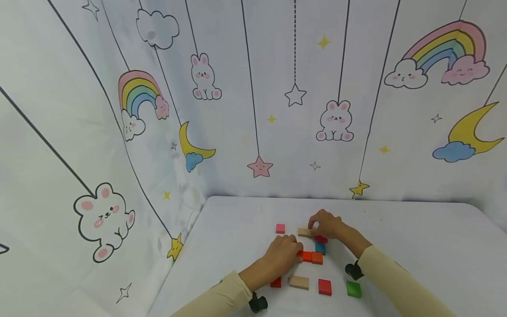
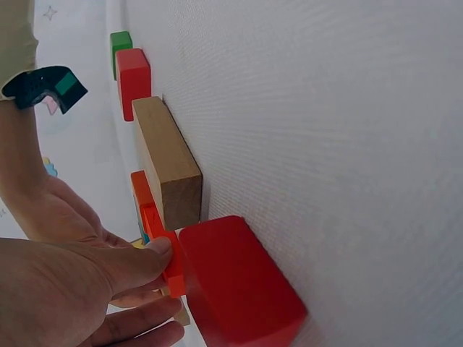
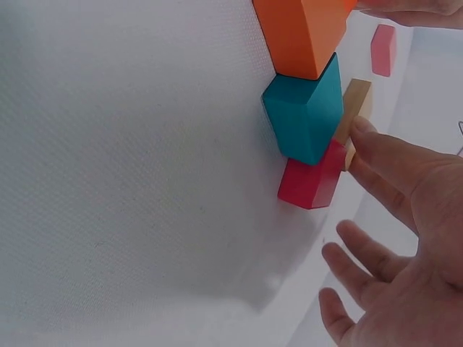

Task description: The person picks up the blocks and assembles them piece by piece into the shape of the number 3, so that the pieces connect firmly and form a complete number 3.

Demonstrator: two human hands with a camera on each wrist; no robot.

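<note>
My left hand (image 1: 280,255) pinches a red-orange block (image 1: 305,256), its thumb on the near side in the left wrist view. That block lies end to end with an orange block (image 1: 317,258). A teal block (image 3: 307,108) touches the orange one, and a crimson block (image 3: 312,176) touches the teal one. At the far side of this group my right hand (image 1: 328,224) holds the end of a light wooden block (image 1: 303,232) between thumb and forefinger. Its other fingers are spread apart in the right wrist view.
A pink block (image 1: 280,228) lies at the far left of the group. Along the near side stand a red block (image 1: 276,282), a wooden block (image 1: 299,282), another red block (image 1: 325,287) and a green block (image 1: 354,289). A patterned white curtain (image 1: 237,132) hangs behind the white table (image 1: 416,246).
</note>
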